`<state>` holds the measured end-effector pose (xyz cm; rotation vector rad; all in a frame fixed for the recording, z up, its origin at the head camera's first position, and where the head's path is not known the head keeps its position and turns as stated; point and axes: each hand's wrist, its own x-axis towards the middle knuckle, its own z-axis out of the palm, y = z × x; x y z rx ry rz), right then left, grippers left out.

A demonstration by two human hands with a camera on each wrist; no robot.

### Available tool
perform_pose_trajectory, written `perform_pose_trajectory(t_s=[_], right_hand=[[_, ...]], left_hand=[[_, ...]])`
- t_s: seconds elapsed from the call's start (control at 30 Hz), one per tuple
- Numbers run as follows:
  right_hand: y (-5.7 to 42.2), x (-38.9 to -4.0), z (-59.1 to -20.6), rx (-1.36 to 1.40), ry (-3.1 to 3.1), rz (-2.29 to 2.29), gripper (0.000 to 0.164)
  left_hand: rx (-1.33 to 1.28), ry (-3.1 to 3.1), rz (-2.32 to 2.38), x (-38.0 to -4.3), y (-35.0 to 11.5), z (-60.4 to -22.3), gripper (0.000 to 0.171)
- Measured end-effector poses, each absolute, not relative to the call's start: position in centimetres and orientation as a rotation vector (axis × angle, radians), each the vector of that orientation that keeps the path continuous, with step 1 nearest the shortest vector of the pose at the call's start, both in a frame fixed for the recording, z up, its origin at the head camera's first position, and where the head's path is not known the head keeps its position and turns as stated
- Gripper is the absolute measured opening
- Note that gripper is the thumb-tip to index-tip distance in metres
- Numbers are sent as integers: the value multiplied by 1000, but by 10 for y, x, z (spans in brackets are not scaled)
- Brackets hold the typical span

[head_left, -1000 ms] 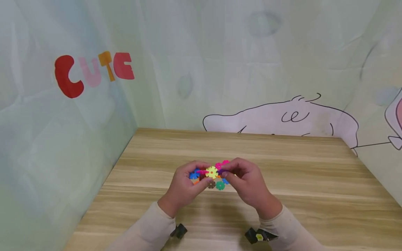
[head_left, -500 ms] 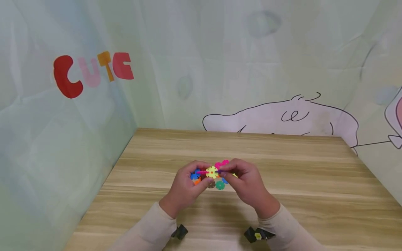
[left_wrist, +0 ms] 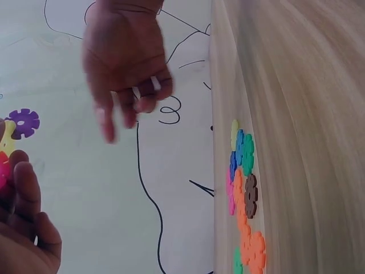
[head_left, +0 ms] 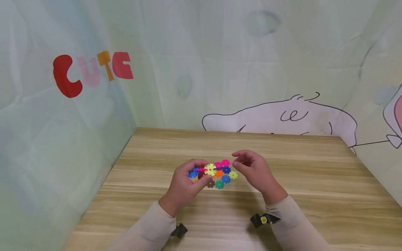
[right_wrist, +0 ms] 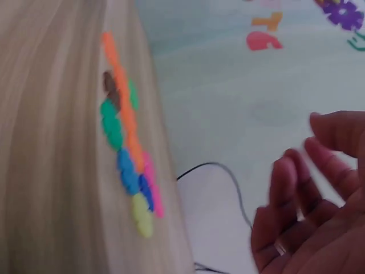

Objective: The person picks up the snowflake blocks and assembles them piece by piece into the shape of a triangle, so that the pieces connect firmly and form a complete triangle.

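Observation:
My left hand (head_left: 185,184) pinches a small joined piece of notched plastic flower discs above the table. Its yellow disc (head_left: 210,169) faces up, between a pink disc (head_left: 201,170) seen edge-on and a purple disc (left_wrist: 24,123) standing out at the far end. Off to the right, my right hand (head_left: 257,171) is apart from the piece, with loosely bent fingers and nothing between them. Below the held piece lie more discs, among them a green disc (head_left: 219,184), a brown disc (head_left: 210,183) and a lime-yellow disc (head_left: 233,175). My left hand hides part of this group.
The wood-grain table (head_left: 282,157) extends around the discs. At its back and left stand walls covered with a printed cloth (head_left: 251,69). A black wrist camera (head_left: 179,230) is strapped at the left sleeve, and another wrist camera (head_left: 260,220) at the right.
My right hand has let go of the purple disc and moved away to the right, its fingers loosening. My left hand keeps hold of the joined discs in nearly the same place.

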<state>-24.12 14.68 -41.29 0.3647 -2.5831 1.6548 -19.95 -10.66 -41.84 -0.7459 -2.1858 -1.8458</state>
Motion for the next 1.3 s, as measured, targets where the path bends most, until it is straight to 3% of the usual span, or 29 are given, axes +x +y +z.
perform_pose_trajectory(t_s=[0.23,0.53,1.0,1.3], right_hand=[[153,-259,-444,209,-2992,1360,34],[159,-257,-453,406,-3144,1218,53],[154,-252,-448,245,-3172,1235,28],[152,-250,-447,271,-3189,1135,26]], left_hand=[[-760,-2179,-1816,-199,-107,-419,33],[-759,-2188,-1773,-199,-105,-417,32],[-766,-2162,-1816,-199,-105,-417,32],[-752,-2191,-1834,-198,-106,-416,33]])
